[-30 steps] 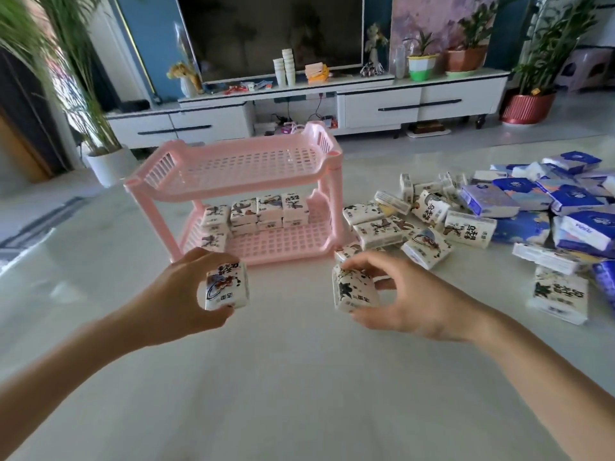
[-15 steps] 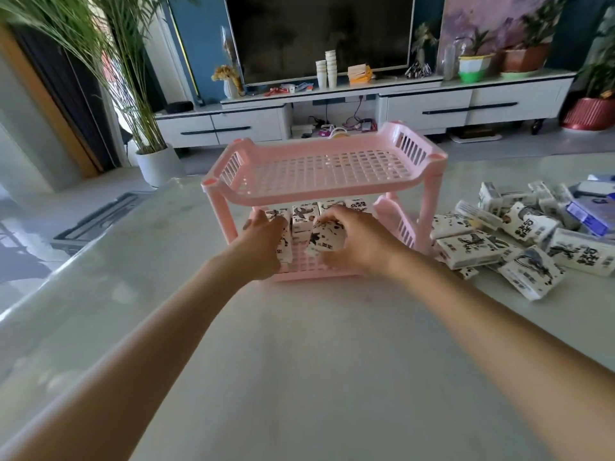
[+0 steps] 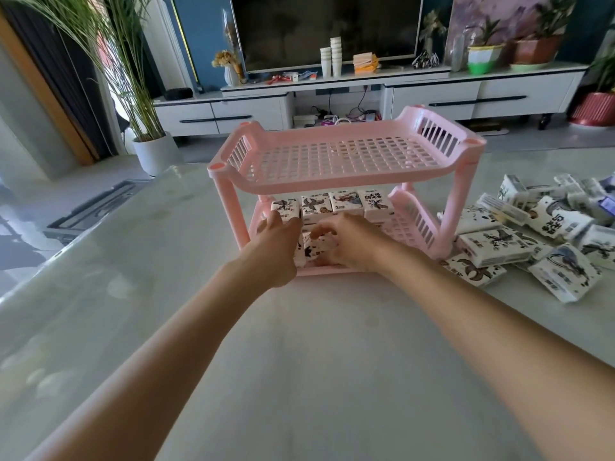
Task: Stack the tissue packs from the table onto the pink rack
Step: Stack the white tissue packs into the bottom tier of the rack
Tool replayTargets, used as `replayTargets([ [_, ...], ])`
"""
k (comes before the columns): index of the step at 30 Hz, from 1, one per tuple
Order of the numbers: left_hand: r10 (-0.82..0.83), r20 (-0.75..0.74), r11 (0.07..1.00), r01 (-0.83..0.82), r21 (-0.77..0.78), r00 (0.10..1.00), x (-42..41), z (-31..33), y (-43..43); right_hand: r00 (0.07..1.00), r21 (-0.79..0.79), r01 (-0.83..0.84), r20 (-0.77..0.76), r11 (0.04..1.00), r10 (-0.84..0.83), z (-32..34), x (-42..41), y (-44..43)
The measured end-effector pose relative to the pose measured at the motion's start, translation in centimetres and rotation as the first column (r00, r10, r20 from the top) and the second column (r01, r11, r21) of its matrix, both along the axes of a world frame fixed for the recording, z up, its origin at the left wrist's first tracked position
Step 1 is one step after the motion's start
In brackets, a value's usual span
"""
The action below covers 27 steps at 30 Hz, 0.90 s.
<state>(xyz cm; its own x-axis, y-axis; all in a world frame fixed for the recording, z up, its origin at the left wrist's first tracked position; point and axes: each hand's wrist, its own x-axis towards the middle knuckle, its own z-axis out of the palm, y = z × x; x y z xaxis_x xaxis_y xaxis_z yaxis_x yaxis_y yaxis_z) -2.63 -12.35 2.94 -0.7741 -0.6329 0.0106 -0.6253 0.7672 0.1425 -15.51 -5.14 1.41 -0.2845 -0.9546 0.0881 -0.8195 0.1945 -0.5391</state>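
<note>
Left hand (image 3: 278, 251): we see its back as it reaches under the upper shelf into the lower tier of the rack. The fingertips reach as far as the leftmost pack of the back row. The palm hides what lies beneath, so we cannot tell whether it has hold of anything.
Right hand (image 3: 352, 244): it sits just beside the left, with its fingers bent down over the front tissue pack, gripping it from above and from the right.
Front tissue pack (image 3: 314, 252): white with dark print, it lies at the front edge of the lower tier, between the two hands and touching both.
Back row (image 3: 346, 202): we count four packs side by side along the rear of the lower tier, just beyond the fingers.
Pink rack (image 3: 332, 186): it has two tiers of slotted plastic and stands on the table straight ahead of us. Its upper shelf (image 3: 339, 154) bears nothing.
Loose tissue packs (image 3: 492, 244): these lie in a disordered heap on the table just right of the rack, well apart from both hands.
Table (image 3: 316, 344): pale and glossy, with both forearms stretched over it.
Room: beyond the table we note a dark television (image 3: 326, 24) above a white cabinet (image 3: 482, 94), stacked paper cups (image 3: 336, 58) on the cabinet, and a potted palm (image 3: 156, 151) on the floor at left.
</note>
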Motion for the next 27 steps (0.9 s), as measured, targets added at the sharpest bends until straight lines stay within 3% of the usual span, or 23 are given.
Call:
replayTargets([
  [6, -0.021, -0.019, 1.000, 0.021, 0.021, 1.000, 0.1, 0.0, -0.4, 0.991, -0.070, 0.056, 0.124, 0.996, -0.047, -0.8, 0.5, 0.0],
  [11, -0.014, -0.001, 1.000, 0.014, 0.009, 1.000, -0.1, 0.0, -0.9, 0.992, -0.144, 0.075, 0.111, 0.987, -0.059, -1.6, 0.7, -0.2],
  [19, -0.057, 0.049, 0.969, 0.067, -0.239, 0.997, 0.1, -2.0, -0.2, 0.993, -0.170, 0.073, 0.102, 0.983, -0.056, -2.0, 0.4, 0.0],
  [27, -0.124, -0.117, 0.976, 0.100, -0.196, 0.985, 0.7, -3.0, -0.9, 0.987, -0.181, 0.090, 0.145, 0.979, -0.064, -2.3, 0.3, 0.3],
])
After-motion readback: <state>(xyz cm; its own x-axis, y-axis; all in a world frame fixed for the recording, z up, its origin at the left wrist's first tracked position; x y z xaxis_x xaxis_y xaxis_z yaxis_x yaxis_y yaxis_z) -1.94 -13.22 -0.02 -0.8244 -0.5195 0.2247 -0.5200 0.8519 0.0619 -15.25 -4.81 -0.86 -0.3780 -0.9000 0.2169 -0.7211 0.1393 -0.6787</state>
